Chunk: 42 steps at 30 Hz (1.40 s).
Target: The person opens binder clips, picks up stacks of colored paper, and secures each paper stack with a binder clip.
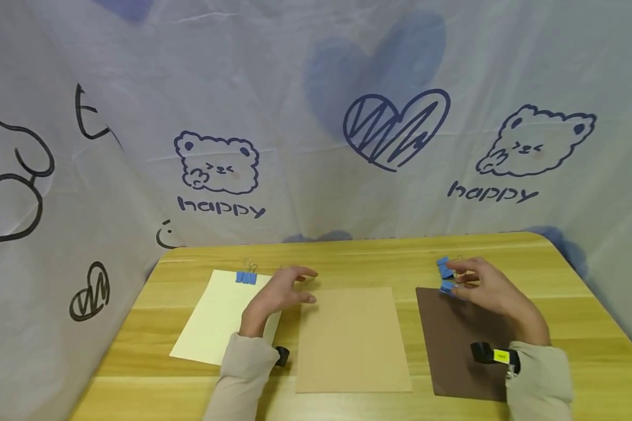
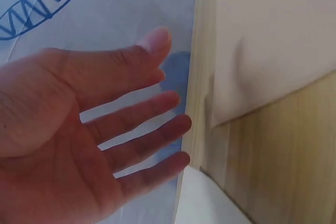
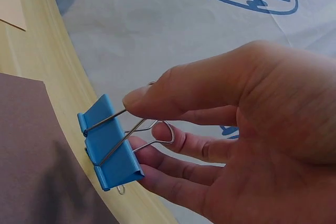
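My right hand (image 1: 487,287) pinches a blue binder clip (image 3: 113,142) by its wire handles, thumb on one side and fingers on the other. The clip is at the top edge of a dark brown sheet (image 1: 445,351). Another blue binder clip (image 1: 445,267) appears just beyond it in the head view, close to the fingertips. My left hand (image 1: 276,290) hovers between a pale yellow sheet (image 1: 208,321) and a tan sheet (image 1: 353,345), fingers spread and holding nothing. A blue binder clip (image 1: 246,278) sits on the yellow sheet's top edge, handles upward.
All three sheets lie side by side on a wooden table (image 1: 358,263). Behind it and along the sides hangs a pale cloth (image 1: 305,193) printed with bears and hearts. A small black camera is strapped to each wrist.
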Motion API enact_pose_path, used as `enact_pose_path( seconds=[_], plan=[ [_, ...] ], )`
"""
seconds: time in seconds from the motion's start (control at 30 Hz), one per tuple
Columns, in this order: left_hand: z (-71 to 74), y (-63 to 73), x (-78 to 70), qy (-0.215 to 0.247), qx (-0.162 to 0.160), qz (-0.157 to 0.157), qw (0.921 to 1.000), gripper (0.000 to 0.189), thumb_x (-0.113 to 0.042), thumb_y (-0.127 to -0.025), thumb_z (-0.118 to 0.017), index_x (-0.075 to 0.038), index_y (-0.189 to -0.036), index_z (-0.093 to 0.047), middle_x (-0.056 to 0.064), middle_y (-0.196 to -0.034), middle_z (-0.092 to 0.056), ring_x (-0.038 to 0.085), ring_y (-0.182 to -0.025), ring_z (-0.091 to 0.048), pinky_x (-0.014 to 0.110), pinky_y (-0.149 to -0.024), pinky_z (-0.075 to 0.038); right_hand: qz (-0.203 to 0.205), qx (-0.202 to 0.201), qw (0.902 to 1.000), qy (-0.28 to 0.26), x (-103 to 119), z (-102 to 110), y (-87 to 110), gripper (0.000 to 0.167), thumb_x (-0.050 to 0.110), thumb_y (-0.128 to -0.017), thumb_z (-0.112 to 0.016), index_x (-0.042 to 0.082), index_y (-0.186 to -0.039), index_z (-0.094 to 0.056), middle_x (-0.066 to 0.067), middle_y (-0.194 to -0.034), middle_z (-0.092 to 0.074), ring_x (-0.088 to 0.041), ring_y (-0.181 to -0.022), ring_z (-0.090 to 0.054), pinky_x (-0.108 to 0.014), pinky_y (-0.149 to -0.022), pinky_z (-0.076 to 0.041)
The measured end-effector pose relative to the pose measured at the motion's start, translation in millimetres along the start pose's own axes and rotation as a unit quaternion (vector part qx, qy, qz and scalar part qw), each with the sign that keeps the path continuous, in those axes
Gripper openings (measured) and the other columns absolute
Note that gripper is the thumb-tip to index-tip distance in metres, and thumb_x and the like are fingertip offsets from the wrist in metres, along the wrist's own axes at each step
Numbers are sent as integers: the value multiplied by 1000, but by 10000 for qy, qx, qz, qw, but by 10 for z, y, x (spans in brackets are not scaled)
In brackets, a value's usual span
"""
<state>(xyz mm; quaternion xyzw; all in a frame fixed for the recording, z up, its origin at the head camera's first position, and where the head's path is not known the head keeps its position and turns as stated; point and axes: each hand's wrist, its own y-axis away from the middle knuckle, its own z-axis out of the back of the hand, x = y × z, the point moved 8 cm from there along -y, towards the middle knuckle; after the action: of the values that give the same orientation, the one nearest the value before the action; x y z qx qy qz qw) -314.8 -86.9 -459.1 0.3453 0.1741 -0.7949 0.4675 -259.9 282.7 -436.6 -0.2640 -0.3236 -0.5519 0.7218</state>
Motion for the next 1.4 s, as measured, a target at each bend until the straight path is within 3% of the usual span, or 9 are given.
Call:
enact_pose_path(
  seconds=[0.2, 0.37, 0.47, 0.67, 0.9, 1.07, 1.4],
  plan=[
    [-124, -37, -79, -356, 173, -97, 9992, 52, -10, -87, -83, 3, -134, -64, 18, -135, -64, 41, -125, -57, 52, -104, -47, 71, -9, 9998, 201, 20, -2, -3, 54, -8, -89, -65, -18, -139, -49, -35, -132, -45, -49, -112, -58, -51, -87, -56],
    [-254, -60, -218, -847, 359, -425, 9948, 55, -15, -87, -84, 6, -133, -63, 22, -134, -63, 41, -128, -55, 51, -109, -42, -77, -29, 9991, 425, 11, -18, -2, 55, -9, -85, -63, -17, -138, -50, -31, -124, -48, -42, -107, -55, -56, -88, -53],
    [-314, -69, -252, -901, 406, -396, 9943, 58, -13, -85, -86, 6, -134, -61, 24, -134, -60, 42, -128, -53, 51, -110, -42, -196, -36, 9987, 473, 7, -13, -11, 58, -6, -85, -66, -18, -139, -48, -28, -118, -50, -39, -104, -56, -53, -86, -54],
    [-400, -112, -242, -1285, 370, -141, 9909, 65, -17, -80, -90, -2, -137, -62, 19, -134, -55, 39, -125, -50, 50, -104, -45, -360, -148, 9959, 818, 12, 57, -35, 61, 9, -92, -72, -21, -138, -45, -17, -100, -58, -39, -99, -58, -46, -78, -52],
    [-471, -122, -205, -1670, 189, 199, 9856, 63, -38, -84, -86, -5, -134, -66, 13, -129, -55, 36, -117, -50, 54, -95, -47, -366, -259, 9930, 1089, 2, 59, -15, 56, 15, -94, -74, -20, -132, -53, -24, -103, -56, -44, -98, -62, -54, -81, -55],
    [-494, -94, -222, -1901, 183, 430, 9807, 66, -30, -81, -89, -10, -138, -63, 13, -127, -55, 35, -118, -48, 62, -98, -43, -322, -362, 9920, 1170, 22, 65, -15, 54, 15, -94, -74, -18, -131, -55, -23, -101, -58, -43, -97, -62, -56, -82, -54],
    [-507, -68, -227, -2107, 385, 640, 9747, 58, -28, -79, -92, -11, -126, -64, 10, -121, -55, 33, -114, -48, 56, -96, -43, -308, -522, 9892, 1333, 28, 96, 1, 52, 14, -92, -75, -17, -129, -57, -23, -99, -59, -44, -96, -63, -56, -81, -54]
  ],
)
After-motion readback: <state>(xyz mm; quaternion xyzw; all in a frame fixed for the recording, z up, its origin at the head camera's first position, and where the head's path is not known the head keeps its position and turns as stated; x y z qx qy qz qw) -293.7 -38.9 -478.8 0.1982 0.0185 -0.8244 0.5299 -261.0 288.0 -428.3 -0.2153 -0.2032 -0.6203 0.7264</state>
